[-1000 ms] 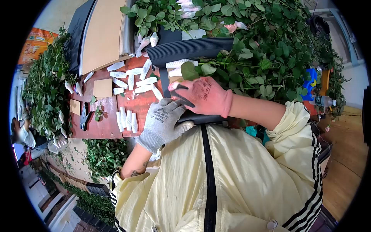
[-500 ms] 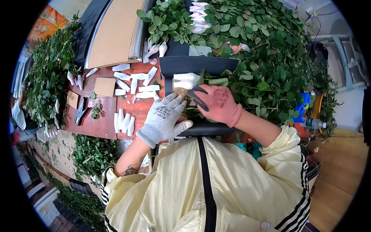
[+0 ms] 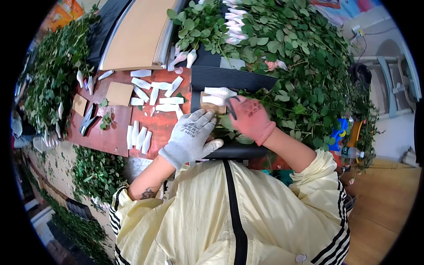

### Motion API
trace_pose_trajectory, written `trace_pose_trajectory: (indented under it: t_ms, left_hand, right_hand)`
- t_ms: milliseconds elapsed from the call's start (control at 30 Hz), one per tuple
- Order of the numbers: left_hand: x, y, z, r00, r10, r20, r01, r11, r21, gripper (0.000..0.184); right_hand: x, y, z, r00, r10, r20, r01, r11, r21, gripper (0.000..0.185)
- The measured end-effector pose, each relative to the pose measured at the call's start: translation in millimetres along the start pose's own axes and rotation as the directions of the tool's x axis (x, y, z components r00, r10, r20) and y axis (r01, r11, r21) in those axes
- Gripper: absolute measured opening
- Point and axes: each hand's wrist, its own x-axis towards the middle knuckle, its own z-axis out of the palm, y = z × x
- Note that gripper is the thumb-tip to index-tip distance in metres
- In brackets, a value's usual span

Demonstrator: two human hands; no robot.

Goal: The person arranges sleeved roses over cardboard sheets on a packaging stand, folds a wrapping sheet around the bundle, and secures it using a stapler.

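My left hand (image 3: pixel 191 134), in a grey glove, lies palm down with its fingertips at the lower edge of a small cardboard piece (image 3: pixel 213 106); thumb and fingers are apart. My right hand (image 3: pixel 251 117), in a pink glove with dark fingertips, is curled beside the cardboard, near the sleeved rose heads (image 3: pixel 220 92) and their leafy stems. What its fingers hold, if anything, is hidden. The white-netted rose heads lie on the cardboard, in front of a black ribbed ledge (image 3: pixel 232 78).
White net sleeves (image 3: pixel 162 85) and a black stapler (image 3: pixel 88 120) lie on the red table (image 3: pixel 110 141). Large cardboard sheets (image 3: pixel 134 35) stand behind. Leafy roses (image 3: pixel 304 75) fill the right side, with a plastic bottle (image 3: pixel 351 152) near the edge.
My right hand has moved right and away from my left hand, uncovering the cardboard and sleeved rose heads. The camera view has also shifted.
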Motion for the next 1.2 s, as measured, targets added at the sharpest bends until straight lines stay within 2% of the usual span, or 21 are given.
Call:
trace_pose_trajectory:
  t_ms: [33, 100, 133, 167, 233, 267, 400, 467, 567, 600, 633, 700, 733, 833, 900, 967, 1000, 1167, 1200]
  left_hand:
    - [-1.1, 0.4, 1.5, 1.000, -0.014, -0.008, 0.014, 1.000, -0.009, 0.064]
    - [-1.4, 1.3, 3.7, 0.999, -0.036, 0.013, 0.035, 0.999, 0.024, 0.064]
    - [-0.9, 2.5, 2.6, 0.999, -0.038, 0.007, 0.038, 0.999, 0.020, 0.064]
    - [-0.7, 3.9, -0.2, 0.999, -0.039, 0.017, 0.039, 0.999, 0.019, 0.063]
    - [0.1, 5.4, -2.6, 0.999, -0.043, 0.025, 0.043, 0.999, 0.021, 0.063]
    - [1.5, 5.6, -3.4, 0.999, -0.020, 0.039, 0.019, 0.999, 0.029, 0.062]
    - [1.1, 3.9, -0.2, 0.999, -0.002, 0.036, 0.002, 1.000, 0.021, 0.061]
    - [-0.1, 4.1, 4.5, 1.000, -0.006, 0.006, 0.006, 1.000, 0.015, 0.061]
    - [-0.5, 4.4, 3.6, 1.000, -0.003, -0.018, 0.003, 1.000, 0.001, 0.062]
    - [0.1, 4.3, 1.4, 1.000, -0.010, -0.016, 0.010, 1.000, -0.007, 0.062]
    - [1.2, 4.4, -0.7, 1.000, -0.009, -0.018, 0.009, 1.000, -0.004, 0.062]
    - [0.1, 5.5, -2.4, 1.000, -0.021, 0.019, 0.021, 1.000, -0.020, 0.064]
    - [0.6, 4.8, -1.4, 1.000, -0.023, 0.020, 0.023, 1.000, -0.019, 0.064]
    - [2.7, 4.9, 1.9, 1.000, -0.006, 0.026, 0.005, 1.000, 0.025, 0.065]
    - [3.9, 4.1, -0.5, 1.000, -0.004, 0.021, 0.004, 1.000, -0.006, 0.065]
    - [1.9, 3.5, 0.0, 1.000, -0.003, 0.025, 0.004, 1.000, -0.010, 0.066]
    - [1.9, 2.8, 0.1, 1.000, -0.003, 0.027, 0.003, 1.000, -0.008, 0.066]
    - [3.2, -1.9, 1.7, 1.000, 0.025, -0.009, -0.025, 0.999, -0.024, 0.064]
    - [4.8, -7.2, 3.0, 0.998, 0.029, -0.053, -0.035, 0.992, -0.120, 0.062]
  right_hand:
    - [-3.1, 3.6, 4.6, 1.000, -0.014, 0.011, 0.014, 1.000, -0.006, 0.028]
    - [-9.6, 11.0, 19.3, 0.988, 0.026, -0.150, -0.061, 0.970, -0.234, 0.029]
    - [-9.8, 11.4, 24.9, 0.974, -0.026, -0.223, -0.042, 0.954, -0.297, 0.027]
    - [-7.2, 11.3, 29.7, 0.975, -0.029, -0.222, -0.040, 0.953, -0.300, 0.027]
    - [0.6, 8.5, 38.1, 0.996, 0.077, -0.044, -0.088, 0.925, -0.371, 0.023]
    - [0.3, 4.8, 41.0, 0.989, -0.008, -0.148, -0.057, 0.903, -0.425, 0.021]
    - [4.9, -1.9, 19.6, 0.997, 0.037, -0.062, -0.056, 0.945, -0.322, 0.021]
    - [8.3, -2.5, 20.3, 0.988, -0.045, -0.145, 0.001, 0.957, -0.289, 0.020]
    - [17.7, -0.5, 36.2, 0.993, -0.021, -0.113, -0.015, 0.951, -0.308, 0.020]
    - [15.1, 2.6, 43.3, 0.980, -0.036, -0.195, -0.023, 0.955, -0.295, 0.016]
    - [15.1, 1.3, 35.5, 0.979, -0.037, -0.198, -0.023, 0.955, -0.296, 0.016]
    - [13.5, -4.6, 16.3, 0.996, 0.037, -0.085, -0.056, 0.970, -0.236, 0.012]
    - [13.6, -1.0, 21.7, 0.995, 0.066, -0.078, -0.081, 0.975, -0.205, 0.023]
    - [23.7, 1.6, 47.7, 0.995, -0.005, -0.098, -0.018, 0.974, -0.225, 0.023]
    - [21.4, -1.8, 43.7, 0.996, 0.034, -0.080, -0.053, 0.969, -0.239, 0.022]
    - [13.5, -3.6, 35.4, 0.997, 0.021, -0.071, -0.034, 0.980, -0.197, 0.020]
    - [9.3, 0.9, 39.9, 0.991, -0.042, -0.124, 0.010, 0.969, -0.248, 0.020]
    - [3.9, 8.7, 46.3, 0.992, -0.047, -0.119, 0.012, 0.962, -0.272, 0.023]
    - [3.5, 8.1, 45.8, 0.992, -0.056, -0.113, 0.024, 0.963, -0.267, 0.023]
